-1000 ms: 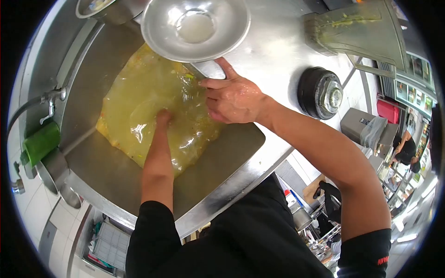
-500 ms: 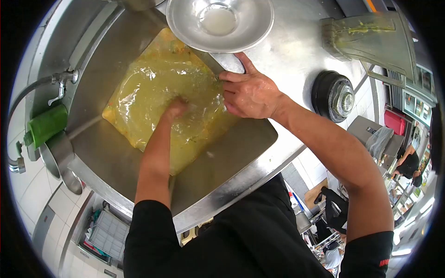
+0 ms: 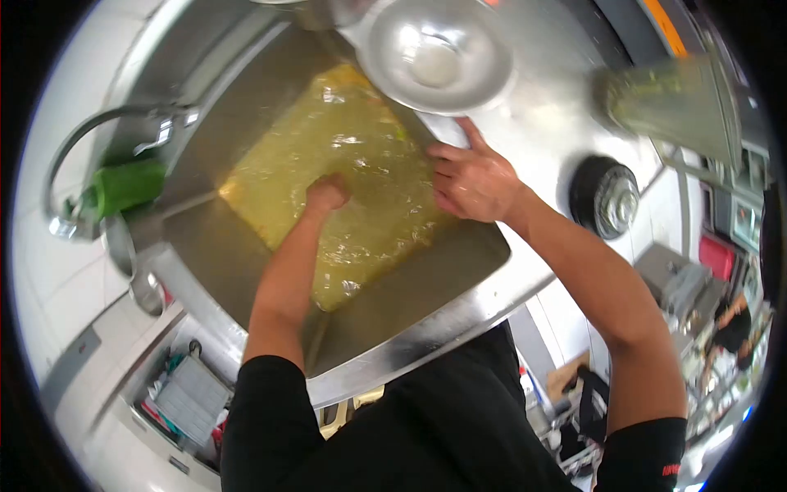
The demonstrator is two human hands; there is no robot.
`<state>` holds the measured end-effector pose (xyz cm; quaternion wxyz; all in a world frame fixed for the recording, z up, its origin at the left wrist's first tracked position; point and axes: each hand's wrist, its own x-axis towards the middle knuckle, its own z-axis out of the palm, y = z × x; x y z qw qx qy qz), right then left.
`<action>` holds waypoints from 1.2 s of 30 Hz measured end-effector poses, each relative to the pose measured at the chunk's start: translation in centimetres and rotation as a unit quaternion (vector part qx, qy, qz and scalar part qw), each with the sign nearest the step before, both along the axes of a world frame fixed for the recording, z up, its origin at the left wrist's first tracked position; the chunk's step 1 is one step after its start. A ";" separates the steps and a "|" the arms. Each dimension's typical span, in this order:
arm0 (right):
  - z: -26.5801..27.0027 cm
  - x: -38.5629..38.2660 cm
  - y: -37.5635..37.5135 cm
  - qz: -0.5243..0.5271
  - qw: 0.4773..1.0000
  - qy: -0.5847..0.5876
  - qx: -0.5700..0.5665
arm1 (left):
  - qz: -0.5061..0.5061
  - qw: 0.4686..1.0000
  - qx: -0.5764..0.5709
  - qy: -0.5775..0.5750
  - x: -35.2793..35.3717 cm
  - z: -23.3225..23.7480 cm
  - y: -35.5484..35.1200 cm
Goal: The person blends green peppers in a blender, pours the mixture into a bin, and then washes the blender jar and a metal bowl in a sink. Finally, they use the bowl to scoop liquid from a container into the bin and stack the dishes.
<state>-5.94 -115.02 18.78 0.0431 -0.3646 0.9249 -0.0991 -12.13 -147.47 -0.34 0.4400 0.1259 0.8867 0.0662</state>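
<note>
Leaning over a metal sink, we face yellowish liquid inside it. Our left hand is at or just above it, mid-sink, fingers curled; our right hand rests on the sink's right edge, one finger splayed toward a steel bowl, others bent. Their grip we cannot tell.
</note>
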 end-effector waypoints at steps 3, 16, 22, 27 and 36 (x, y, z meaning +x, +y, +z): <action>0.7 -0.2 -0.5 0.010 0.999 0.034 -0.034 | 0.146 0.965 -0.039 0.214 -2.0 10.9 -2.5; 5.5 -2.1 -20.7 -0.192 0.938 -0.091 -0.273 | 0.432 0.764 0.152 0.455 -9.2 18.3 -15.2; 6.7 -13.1 -37.2 -0.289 0.648 -0.570 -0.415 | 0.642 0.384 0.654 0.113 2.0 12.1 -10.3; 6.5 -14.4 -35.6 -0.117 0.990 0.072 -0.034 | 0.708 0.344 0.614 0.060 2.1 15.4 -8.4; 9.1 -13.9 -34.7 -0.030 0.989 0.129 0.060 | 0.711 0.213 0.670 -0.035 0.6 23.3 -8.7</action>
